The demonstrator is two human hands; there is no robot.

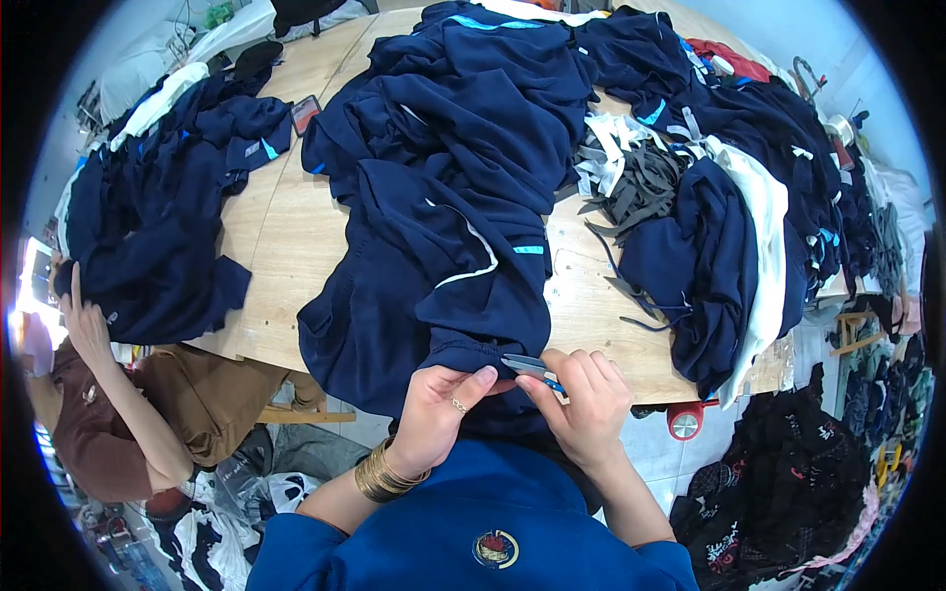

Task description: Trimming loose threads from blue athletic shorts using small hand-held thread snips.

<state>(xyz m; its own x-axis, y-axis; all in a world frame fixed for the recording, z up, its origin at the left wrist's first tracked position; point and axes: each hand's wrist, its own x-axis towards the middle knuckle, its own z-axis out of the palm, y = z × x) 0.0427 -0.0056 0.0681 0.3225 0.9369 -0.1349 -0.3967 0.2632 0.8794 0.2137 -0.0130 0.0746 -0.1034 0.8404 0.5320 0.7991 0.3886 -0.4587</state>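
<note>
At lower centre of the frame, left grip [439, 412] pinches the navy cloth [394, 315], right grip [583, 399] holds snips [527, 365]. Looks soft, floppy, kinda heavy bunched up; I'd grab the edge, clear of the blades.

Navy garment [379, 295], silver-and-blue snips [528, 366], gold bracelets [384, 477]

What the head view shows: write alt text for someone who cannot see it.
The person's right hand holds small metal snips with a blue handle at navy cloth pinched in the left hand. Navy garments lie heaped across a pale wooden table, and a co-worker's hand is at the left pile.
</note>
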